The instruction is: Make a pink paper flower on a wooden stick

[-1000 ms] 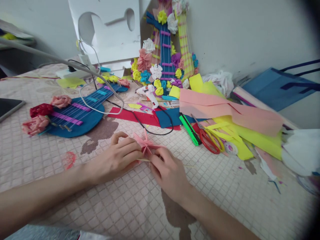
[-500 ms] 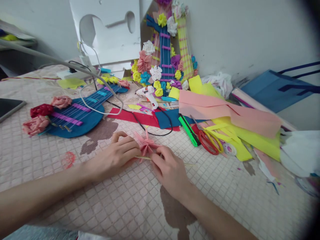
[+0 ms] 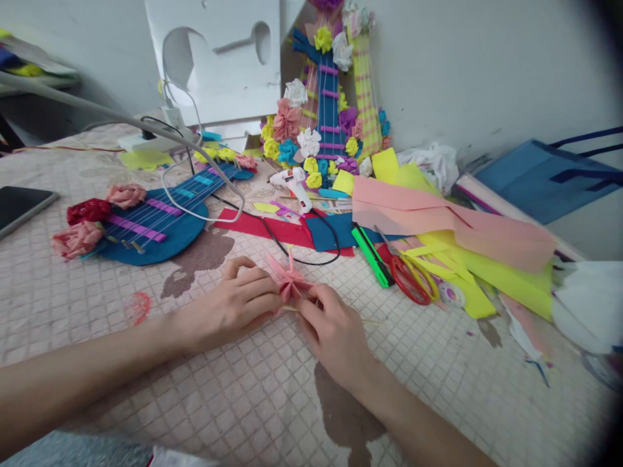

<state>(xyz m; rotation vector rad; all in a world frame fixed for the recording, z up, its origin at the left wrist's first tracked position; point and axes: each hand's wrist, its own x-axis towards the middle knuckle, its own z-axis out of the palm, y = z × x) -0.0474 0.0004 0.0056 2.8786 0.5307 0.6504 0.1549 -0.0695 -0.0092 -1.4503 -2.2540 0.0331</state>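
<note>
A folded pink paper piece [image 3: 293, 285] with pointed petals stands between my two hands. My left hand [image 3: 250, 297] pinches its left side, with the fingers curled and the tips partly hidden. On the other side my right hand [image 3: 326, 318] has its thumb and fingers closed on the paper's lower right edge. A thin pale stick [image 3: 374, 322] shows to the right of my right hand, and a short pale length shows between the hands. How the stick meets the paper is hidden by my fingers.
Beyond the hands lie a blue paper guitar [image 3: 170, 240], a white glue gun [image 3: 296, 185] with a black cord, and a red strip [image 3: 272, 228]. Rightward are a green cutter [image 3: 372, 256], scissors [image 3: 411, 282], pink sheets [image 3: 487, 237] and yellow sheets [image 3: 516, 272]. A phone [image 3: 22, 207] rests far left.
The whole view has shifted slightly, so things appear a little farther right. My hands have drawn slightly closer around the pink paper, and less of the stick shows between them.
</note>
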